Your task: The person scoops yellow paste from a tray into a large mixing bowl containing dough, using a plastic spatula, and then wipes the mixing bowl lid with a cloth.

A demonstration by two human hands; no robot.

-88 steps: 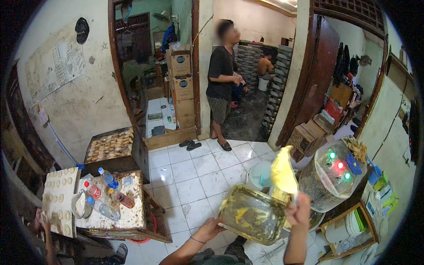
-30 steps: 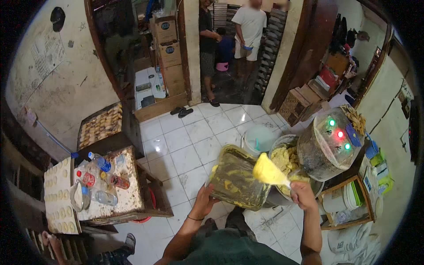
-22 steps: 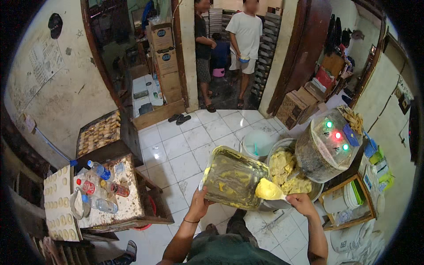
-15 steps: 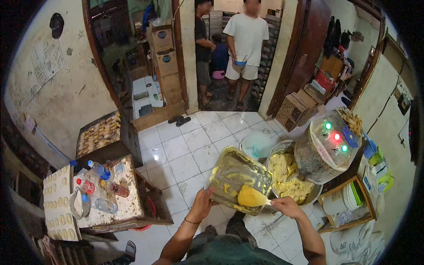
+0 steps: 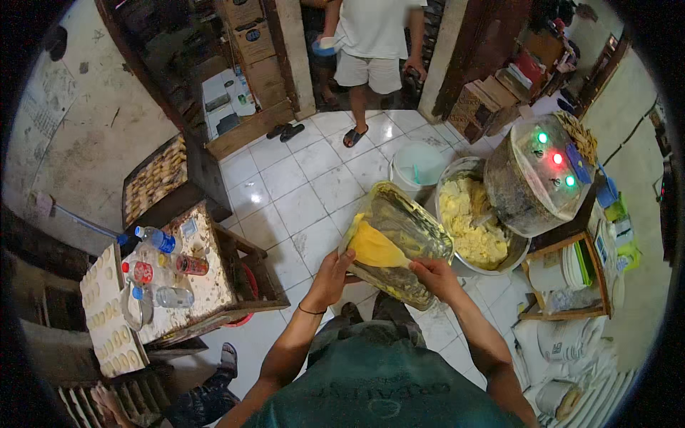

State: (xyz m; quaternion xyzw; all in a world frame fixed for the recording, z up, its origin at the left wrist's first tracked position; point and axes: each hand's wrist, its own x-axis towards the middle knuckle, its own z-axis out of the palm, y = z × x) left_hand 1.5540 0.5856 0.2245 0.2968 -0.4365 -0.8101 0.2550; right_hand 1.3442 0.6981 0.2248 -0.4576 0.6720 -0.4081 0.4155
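In front of me hangs a rectangular tray (image 5: 417, 214), tilted and smeared inside with yellow batter. My left hand (image 5: 332, 277) is closed on its left edge. A pale-handled spatula with a broad yellow blade (image 5: 374, 245) is gripped by my right hand (image 5: 435, 277); the blade lies against the tray's left inner side, its tip near my left fingers. Just right of the tray stands a large metal mixing bowl (image 5: 519, 251) holding lumpy yellow dough (image 5: 464, 221).
A mixer (image 5: 524, 178) with lit lamps overhangs the bowl. A pale bucket (image 5: 414, 165) stands behind the tray. On the left, a worn table (image 5: 214, 303) carries bottles (image 5: 175, 297), beside a sheet of dough pieces (image 5: 107, 314). A person (image 5: 371, 50) stands in the doorway; another's leg (image 5: 207, 396) shows lower left.
The spatula has swept from the tray's near right part to its left side. Tray and hands have risen in view. The person in the white shirt has stepped forward through the doorway.
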